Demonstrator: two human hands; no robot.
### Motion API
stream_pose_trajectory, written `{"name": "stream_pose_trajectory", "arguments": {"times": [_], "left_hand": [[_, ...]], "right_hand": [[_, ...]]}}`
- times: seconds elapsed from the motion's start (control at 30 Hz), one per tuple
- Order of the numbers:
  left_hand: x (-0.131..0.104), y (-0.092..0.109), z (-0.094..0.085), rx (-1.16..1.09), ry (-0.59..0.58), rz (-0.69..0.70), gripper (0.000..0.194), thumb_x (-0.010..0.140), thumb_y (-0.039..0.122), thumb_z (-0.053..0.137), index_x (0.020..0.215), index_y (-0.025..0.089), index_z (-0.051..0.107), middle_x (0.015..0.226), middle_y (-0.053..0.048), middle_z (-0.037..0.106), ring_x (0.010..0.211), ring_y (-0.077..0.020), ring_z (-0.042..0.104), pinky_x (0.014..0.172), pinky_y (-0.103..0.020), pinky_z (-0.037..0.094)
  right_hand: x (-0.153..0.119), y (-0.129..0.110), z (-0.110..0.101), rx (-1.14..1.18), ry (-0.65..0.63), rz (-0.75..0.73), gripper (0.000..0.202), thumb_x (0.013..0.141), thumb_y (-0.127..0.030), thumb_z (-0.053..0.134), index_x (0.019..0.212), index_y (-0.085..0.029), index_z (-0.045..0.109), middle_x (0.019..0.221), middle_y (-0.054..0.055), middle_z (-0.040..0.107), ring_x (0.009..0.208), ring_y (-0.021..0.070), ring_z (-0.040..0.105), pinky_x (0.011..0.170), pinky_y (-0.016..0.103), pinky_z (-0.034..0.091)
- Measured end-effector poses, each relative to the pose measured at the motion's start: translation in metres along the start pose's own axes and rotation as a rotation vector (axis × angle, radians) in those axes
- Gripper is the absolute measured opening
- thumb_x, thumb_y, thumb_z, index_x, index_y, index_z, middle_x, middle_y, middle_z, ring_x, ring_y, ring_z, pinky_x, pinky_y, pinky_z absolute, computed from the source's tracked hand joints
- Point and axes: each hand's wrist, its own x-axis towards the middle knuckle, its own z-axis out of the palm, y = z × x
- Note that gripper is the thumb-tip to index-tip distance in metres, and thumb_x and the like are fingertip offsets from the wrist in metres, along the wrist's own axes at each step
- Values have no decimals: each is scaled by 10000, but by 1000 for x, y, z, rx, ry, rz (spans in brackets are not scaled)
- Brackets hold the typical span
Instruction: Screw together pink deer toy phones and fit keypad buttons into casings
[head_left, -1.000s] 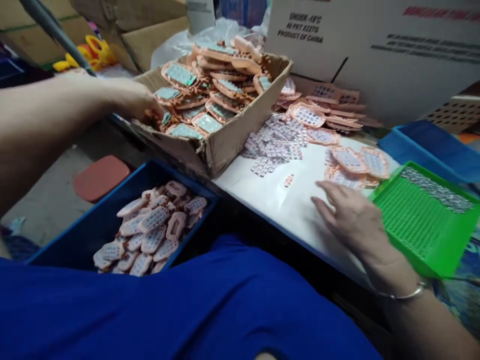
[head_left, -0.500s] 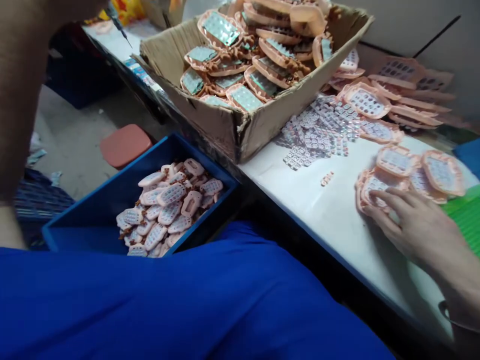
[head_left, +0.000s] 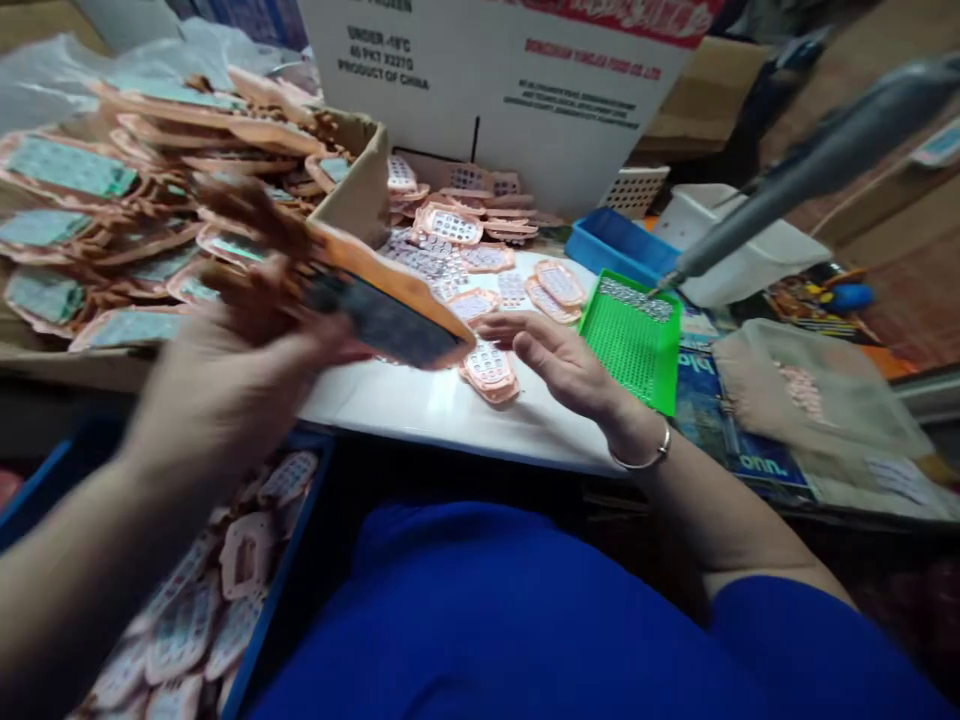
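My left hand [head_left: 247, 350] is closed round a peach plastic piece [head_left: 405, 310] with a dark panel and brown parts at one end; motion blurs it. The piece hangs tilted over the white table [head_left: 390, 400]. My right hand [head_left: 555, 365] is open, its fingers stretched towards the piece's far end and holding nothing. Just under its fingers lies a peach piece with a keypad [head_left: 491, 370]. Other peach pieces [head_left: 555, 285] lie behind it, near a spread of small keypad sheets [head_left: 427, 260].
At the left stands a cardboard box [head_left: 360, 195] heaped with peach pieces; a blue crate [head_left: 281, 600] of pale pieces is below. On the right are a green tray [head_left: 637, 350] of small metal parts, a blue bin [head_left: 619, 245], a clear container [head_left: 847, 400] and a hanging grey tool [head_left: 810, 165].
The view has swung right. My left hand has come in from the upper left and now holds a peach piece. My right hand has lifted off the pieces on the table.
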Motion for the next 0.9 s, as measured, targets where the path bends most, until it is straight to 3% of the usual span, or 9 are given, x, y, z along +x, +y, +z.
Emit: {"name": "stream_pose_trajectory", "arguments": {"times": [0.13,0.23,0.3,0.37,0.43,0.53,0.6,0.73,0.9], "left_hand": [[8,-47,38,-120,-162,-143,349,567,358,876,785,156,693,703,-4,687,619,-151,644,571,-263,566],[16,-78,56,-91,-191,-126,370,550,386,871,754,151,671,687,-4,674,539,-111,592,437,-196,476],[21,-89,60,-4,-280,-117,372,579,424,848,742,149,658,650,-11,651,532,-110,578,415,-184,440],[30,-91,57,122,-401,-112,411,630,514,790,766,152,651,622,-15,628,491,-110,549,394,-197,416],[46,-87,50,292,-439,-53,455,732,602,655,821,156,639,649,-26,623,457,-108,517,383,-215,393],[85,-79,43,737,-256,132,397,894,509,433,885,153,609,762,-64,642,539,-132,555,478,-243,431],[114,-76,45,1032,-201,170,272,853,405,527,925,158,616,862,-85,667,675,-172,599,607,-276,462],[159,-75,59,1205,-254,104,145,670,227,689,800,178,647,732,-70,655,751,-243,611,699,-320,436],[181,-79,68,1306,-351,35,116,562,118,683,551,209,611,558,-38,588,666,-239,588,651,-309,382]], "right_hand": [[-3,-4,12,495,-181,147,771,794,-799,416,1207,-177,606,1115,102,692,983,198,660,916,360,531],[-13,8,14,731,-166,277,792,760,-802,479,1254,-190,574,968,83,712,792,163,664,700,279,555],[-21,15,10,836,-123,320,758,773,-772,511,1256,-192,570,944,75,714,733,139,651,614,231,526],[-29,19,5,926,-53,333,681,820,-728,504,1233,-192,582,948,66,721,710,123,649,593,214,514],[-36,21,0,991,45,345,570,890,-654,469,1215,-200,585,966,56,729,719,120,661,604,217,522],[-41,22,-4,1018,190,350,418,954,-523,440,1197,-213,581,962,44,738,761,135,683,614,230,532],[-43,23,-4,998,219,336,385,954,-483,450,1175,-201,589,917,47,742,765,142,688,622,236,535],[-47,25,-2,919,259,303,406,918,-504,499,1134,-179,613,852,50,737,727,134,675,638,241,530],[-60,26,-6,905,313,344,458,808,-575,631,1082,-208,635,898,46,739,747,132,659,669,253,538]]}}
